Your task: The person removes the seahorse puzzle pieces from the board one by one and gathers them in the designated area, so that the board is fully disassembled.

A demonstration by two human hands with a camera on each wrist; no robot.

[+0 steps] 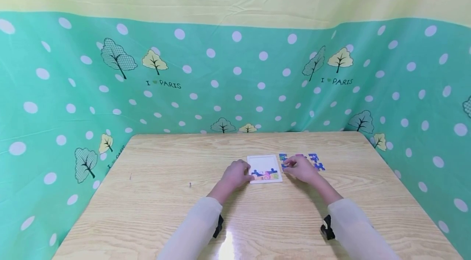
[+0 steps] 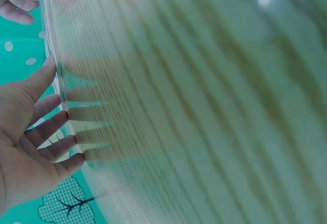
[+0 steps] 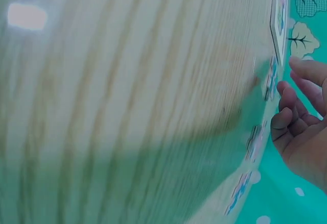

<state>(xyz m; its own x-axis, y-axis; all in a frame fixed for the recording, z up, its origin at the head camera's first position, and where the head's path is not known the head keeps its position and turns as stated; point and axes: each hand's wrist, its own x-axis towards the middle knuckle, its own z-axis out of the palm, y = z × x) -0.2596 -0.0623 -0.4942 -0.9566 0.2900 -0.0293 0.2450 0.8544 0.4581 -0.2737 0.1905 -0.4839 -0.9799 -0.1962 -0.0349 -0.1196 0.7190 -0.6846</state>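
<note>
A white square puzzle tray (image 1: pixel 262 156) lies on the table, with joined jigsaw pieces (image 1: pixel 265 175) along its near side and a bare white area above them. My left hand (image 1: pixel 236 173) rests at the tray's left edge; in the left wrist view its fingers are spread, the thumb at the rim. To the right of the tray, my right hand (image 1: pixel 301 169) is over loose puzzle pieces (image 1: pixel 313 157), partly covering some. Its thumb and index finger point toward a blue piece (image 3: pixel 271 78) beside the tray, with nothing visible between them; the other fingers bend loosely.
The wood-grain table (image 1: pixel 165 211) carries a tiny dark speck (image 1: pixel 190 185) left of the hands. A green dotted curtain (image 1: pixel 235 84) hangs behind and at both sides. More loose pieces (image 3: pixel 238 192) lie farther right of the tray.
</note>
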